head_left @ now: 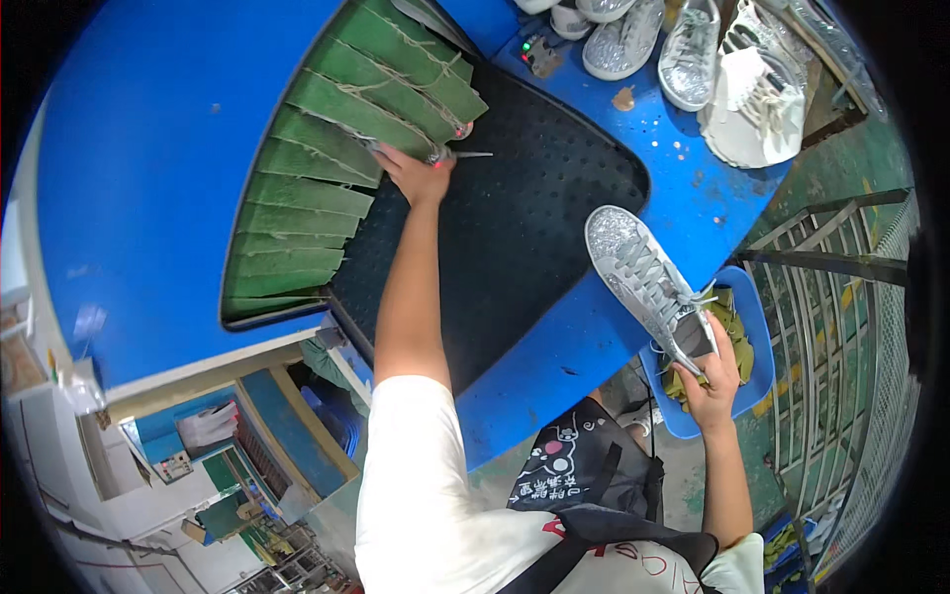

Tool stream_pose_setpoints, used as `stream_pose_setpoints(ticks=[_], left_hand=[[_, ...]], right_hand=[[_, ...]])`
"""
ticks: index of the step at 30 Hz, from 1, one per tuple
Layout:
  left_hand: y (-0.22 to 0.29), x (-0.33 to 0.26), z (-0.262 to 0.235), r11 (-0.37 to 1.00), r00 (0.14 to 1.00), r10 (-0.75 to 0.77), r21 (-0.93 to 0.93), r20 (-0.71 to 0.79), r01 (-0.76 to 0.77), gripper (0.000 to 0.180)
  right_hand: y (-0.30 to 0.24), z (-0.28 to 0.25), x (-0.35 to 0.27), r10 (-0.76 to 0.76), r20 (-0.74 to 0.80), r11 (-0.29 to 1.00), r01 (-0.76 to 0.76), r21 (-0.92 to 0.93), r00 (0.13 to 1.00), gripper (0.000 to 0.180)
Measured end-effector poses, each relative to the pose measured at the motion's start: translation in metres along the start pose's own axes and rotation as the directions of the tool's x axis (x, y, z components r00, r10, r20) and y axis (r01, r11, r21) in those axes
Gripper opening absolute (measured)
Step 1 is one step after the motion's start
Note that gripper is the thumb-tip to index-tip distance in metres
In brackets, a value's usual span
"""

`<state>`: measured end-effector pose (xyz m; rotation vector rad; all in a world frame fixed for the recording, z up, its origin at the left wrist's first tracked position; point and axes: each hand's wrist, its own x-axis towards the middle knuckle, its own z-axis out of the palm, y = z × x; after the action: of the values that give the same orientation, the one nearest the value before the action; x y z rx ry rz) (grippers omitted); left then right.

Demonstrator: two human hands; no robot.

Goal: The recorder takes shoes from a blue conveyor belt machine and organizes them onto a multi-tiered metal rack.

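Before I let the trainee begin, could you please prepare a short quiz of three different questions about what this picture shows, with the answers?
1. Which hand holds the silver shoe?
2. True or false: the shoe is gripped by its toe.
3. Fill in the colour: the left hand is at the ____ pieces lined up in the black tray.

Key:
1. The right hand.
2. False; it is gripped at the heel end.
3. Green.

Topmost shoes (604, 8) cut off; pointed tool (474, 154) partly hidden.
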<state>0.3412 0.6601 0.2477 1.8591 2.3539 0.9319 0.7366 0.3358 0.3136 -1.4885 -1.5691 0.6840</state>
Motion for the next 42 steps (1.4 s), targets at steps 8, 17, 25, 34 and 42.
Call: stream_pose_setpoints(ticks=[8, 17, 25, 34, 42], left_hand=[[-0.007, 0.044, -0.006, 0.964, 0.961, -0.264, 0.028, 0.085, 0.263, 0.138], [0.034, -0.126, -0.27, 0.404, 0.648, 0.079, -0.618, 0.757, 0.674, 0.093], [0.171, -0.328, -0.31, 0.545, -0.135, -0.149, 0.195, 0.98, 0.815, 0.123], [0.216, -0.509, -0.134, 0.94, -0.514, 0.3, -0.34, 0.803, 0.018, 0.087], [0.182, -0.534, -0.063, 0.739, -0.439, -0.106, -0.225, 0.892, -0.635, 0.08]], right_hand=[[0.001, -0.001, -0.022, 0.191, -0.122, 0.965, -0.209, -0.161, 0.974, 0.029], [-0.036, -0.032, -0.063, 0.23, -0.127, 0.973, -0.229, 0.018, 0.965, 0.022], [-0.079, -0.072, -0.159, 0.42, 0.367, 0.259, -0.497, 0.828, 0.83, 0.05], [0.088, -0.087, -0.383, 0.899, 0.429, -0.254, -0.694, 0.673, 0.087, 0.037], [0.163, 0.083, -0.448, 0.709, 0.705, -0.598, -0.529, 0.603, 0.003, 0.038]])
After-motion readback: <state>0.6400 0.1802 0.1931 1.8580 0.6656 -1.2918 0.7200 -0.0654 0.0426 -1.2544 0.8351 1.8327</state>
